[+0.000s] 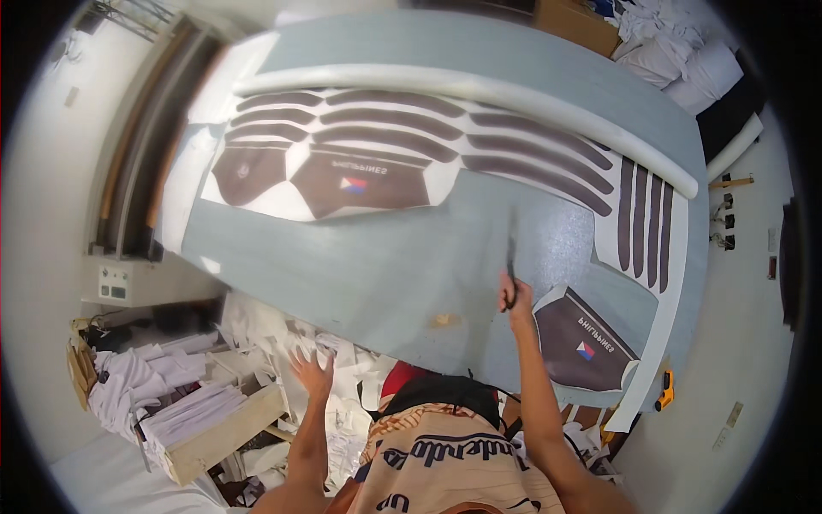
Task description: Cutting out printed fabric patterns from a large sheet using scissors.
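Note:
My right hand is closed around the black handles of a pair of scissors. Their blades point away from me over the blue-grey table and are smeared by motion. Off the table's near left edge, my left hand hovers with its fingers spread, holding nothing, above a heap of white scraps. A cut-out dark brown panel with a small flag print lies to the right of my right forearm. Beyond the scissors stretches a white printed sheet, bearing dark curved strips and two more brown panels.
A long white roll lies across the far part of the table. At left stands a long machine with a control box. White bundles fill a wooden crate at lower left. A yellow-orange tool sits beyond the right edge.

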Action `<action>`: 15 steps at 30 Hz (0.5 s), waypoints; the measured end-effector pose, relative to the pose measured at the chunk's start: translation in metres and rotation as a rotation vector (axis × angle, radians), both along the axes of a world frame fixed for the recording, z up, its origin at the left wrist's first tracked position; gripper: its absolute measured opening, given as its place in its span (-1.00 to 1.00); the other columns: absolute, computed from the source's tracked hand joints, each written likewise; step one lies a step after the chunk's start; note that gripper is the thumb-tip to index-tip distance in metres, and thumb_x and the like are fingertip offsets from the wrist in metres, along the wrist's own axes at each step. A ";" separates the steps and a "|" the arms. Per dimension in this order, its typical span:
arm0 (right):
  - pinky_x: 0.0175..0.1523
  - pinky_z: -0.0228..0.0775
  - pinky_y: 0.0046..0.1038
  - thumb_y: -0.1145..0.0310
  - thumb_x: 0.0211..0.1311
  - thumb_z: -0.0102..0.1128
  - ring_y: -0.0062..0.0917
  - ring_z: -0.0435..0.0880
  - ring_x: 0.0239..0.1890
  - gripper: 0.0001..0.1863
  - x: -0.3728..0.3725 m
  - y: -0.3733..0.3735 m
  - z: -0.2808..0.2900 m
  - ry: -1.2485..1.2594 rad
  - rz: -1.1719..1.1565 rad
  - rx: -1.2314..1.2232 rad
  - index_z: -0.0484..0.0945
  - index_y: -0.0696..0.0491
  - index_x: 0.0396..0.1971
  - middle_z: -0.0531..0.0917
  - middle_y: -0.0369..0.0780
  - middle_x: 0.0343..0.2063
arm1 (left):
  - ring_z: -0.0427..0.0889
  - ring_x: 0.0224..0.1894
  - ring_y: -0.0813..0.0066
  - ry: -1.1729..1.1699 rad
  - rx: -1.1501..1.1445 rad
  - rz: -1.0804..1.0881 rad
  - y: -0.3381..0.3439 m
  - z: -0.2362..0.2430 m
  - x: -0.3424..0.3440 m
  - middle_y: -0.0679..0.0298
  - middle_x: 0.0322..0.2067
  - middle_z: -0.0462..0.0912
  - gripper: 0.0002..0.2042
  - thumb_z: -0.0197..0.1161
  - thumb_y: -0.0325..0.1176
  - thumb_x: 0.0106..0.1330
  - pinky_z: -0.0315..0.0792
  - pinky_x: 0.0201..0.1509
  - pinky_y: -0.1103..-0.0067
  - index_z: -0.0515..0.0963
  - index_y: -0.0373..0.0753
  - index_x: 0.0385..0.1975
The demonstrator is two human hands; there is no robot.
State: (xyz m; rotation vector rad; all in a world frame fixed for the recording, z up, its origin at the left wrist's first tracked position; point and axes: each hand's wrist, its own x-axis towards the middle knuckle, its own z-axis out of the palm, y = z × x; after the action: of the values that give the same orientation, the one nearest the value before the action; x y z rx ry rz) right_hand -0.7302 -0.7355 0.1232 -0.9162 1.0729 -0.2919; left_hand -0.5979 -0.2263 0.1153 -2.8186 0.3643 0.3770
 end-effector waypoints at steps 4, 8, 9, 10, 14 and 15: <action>-0.65 0.27 -0.53 -0.11 0.24 0.34 -0.63 0.44 -0.78 -0.48 0.020 -0.004 -0.043 0.037 0.221 0.073 0.43 0.02 -0.60 0.43 -0.36 -0.75 | 0.67 -0.07 0.32 0.231 -0.942 0.504 -0.144 -0.010 0.068 -0.02 -0.03 0.67 -0.48 0.27 0.01 0.37 0.52 -0.04 0.46 0.61 -0.42 0.01; -0.61 0.32 -0.54 -0.16 0.23 0.34 -0.63 0.47 -0.75 -0.47 0.089 -0.018 -0.049 0.095 0.413 0.090 0.47 0.01 -0.59 0.48 -0.35 -0.73 | 0.68 -0.06 0.37 0.811 -1.305 0.686 -0.309 -0.039 0.126 0.07 0.02 0.62 -0.23 0.29 0.21 0.28 0.50 -0.03 0.49 0.40 -0.36 0.25; -0.60 0.32 -0.54 -0.16 0.23 0.33 -0.63 0.48 -0.75 -0.47 0.078 -0.042 -0.052 0.146 0.471 0.070 0.47 0.00 -0.59 0.48 -0.35 -0.73 | 0.68 -0.05 0.35 1.014 -1.404 0.783 -0.362 -0.036 0.121 0.07 0.04 0.60 -0.21 0.30 0.25 0.25 0.50 -0.01 0.45 0.40 -0.36 0.23; -0.58 0.31 -0.55 -0.13 0.26 0.31 -0.64 0.49 -0.72 -0.50 0.101 -0.057 -0.045 0.175 0.534 0.052 0.48 0.00 -0.59 0.48 -0.35 -0.72 | 0.70 -0.09 0.35 1.064 -1.535 0.908 -0.394 -0.045 0.138 0.09 0.02 0.62 -0.23 0.32 0.25 0.23 0.52 -0.07 0.46 0.43 -0.35 0.17; -0.59 0.23 -0.57 -0.01 0.33 0.28 -0.67 0.46 -0.72 -0.55 0.170 -0.127 -0.038 0.164 0.766 -0.033 0.48 0.03 -0.58 0.48 -0.37 -0.70 | 0.73 -0.25 0.38 0.964 -1.771 1.368 -0.477 -0.085 0.194 0.13 -0.09 0.68 -0.42 0.36 0.13 0.27 0.54 -0.28 0.52 0.50 -0.32 -0.03; -0.59 0.23 -0.57 -0.01 0.33 0.28 -0.67 0.46 -0.72 -0.55 0.180 -0.144 -0.039 0.200 0.788 -0.022 0.48 0.03 -0.58 0.48 -0.37 -0.70 | 0.73 -0.25 0.38 0.969 -1.767 1.418 -0.482 -0.097 0.196 0.13 -0.09 0.68 -0.42 0.36 0.13 0.27 0.54 -0.28 0.52 0.50 -0.32 -0.03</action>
State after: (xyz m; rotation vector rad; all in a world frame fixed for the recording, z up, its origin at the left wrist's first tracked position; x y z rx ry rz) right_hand -0.5503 -0.8790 0.0837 -1.3302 0.8100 0.4489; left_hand -0.4016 -0.7084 0.0181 -3.0524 -2.4354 2.7567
